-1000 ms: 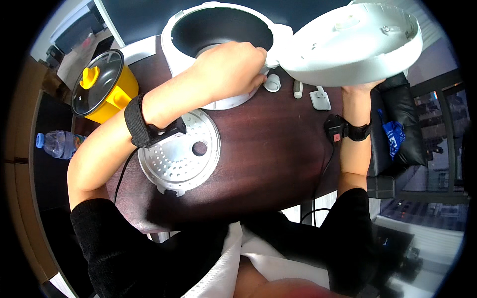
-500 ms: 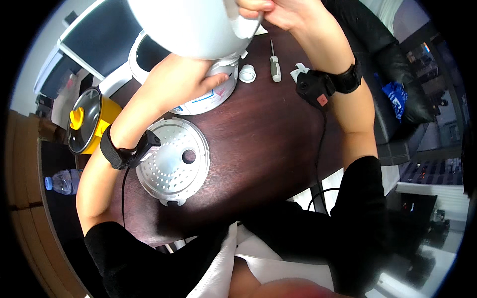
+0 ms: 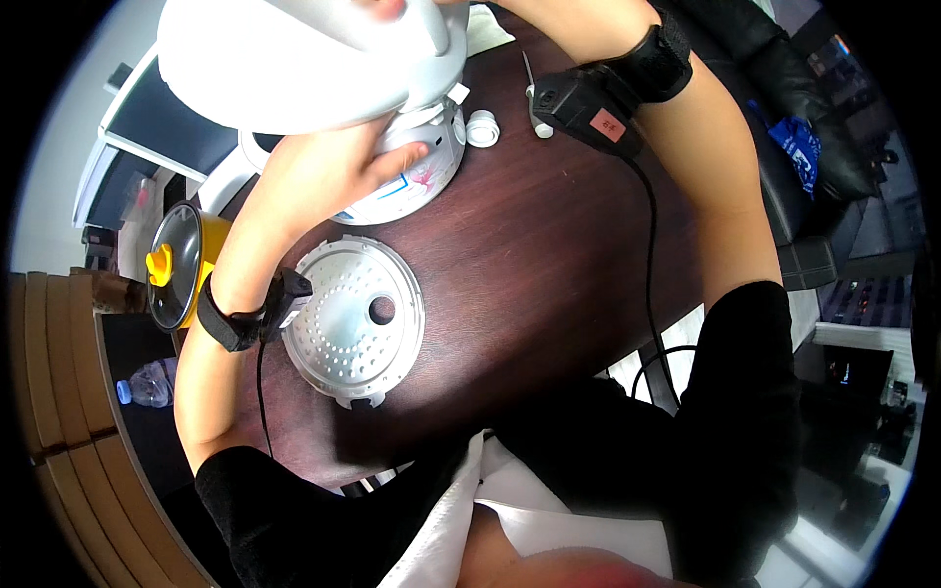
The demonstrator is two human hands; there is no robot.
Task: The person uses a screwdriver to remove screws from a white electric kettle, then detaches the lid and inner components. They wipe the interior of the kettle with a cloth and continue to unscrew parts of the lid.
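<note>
A large white domed lid (image 3: 284, 78) is raised and tilted over a white rice cooker body (image 3: 431, 176) with a printed pattern on its side. My left hand (image 3: 328, 171) is at the body's upper edge, just below the lid. Its thumb lies along the body's outer side, while the fingers are hidden behind the lid. My right hand (image 3: 389, 9) holds the lid from above; only a blurred fingertip shows at the top edge of the picture. Nearer me, a round perforated metal plate (image 3: 338, 323) with one larger hole lies flat on the table.
A small white cap (image 3: 482, 129) stands right of the cooker. Beyond it lies a screwdriver (image 3: 540, 125), partly behind my right wrist device (image 3: 588, 108). A yellow pot (image 3: 211, 240) with a dark lid is at left, above a water bottle (image 3: 152, 384). Cables hang from both wrists.
The lid has moved left, tilting further over the cooker. My right hand has gone up and left with it, mostly out of view. My left hand stays at the cooker's edge.
</note>
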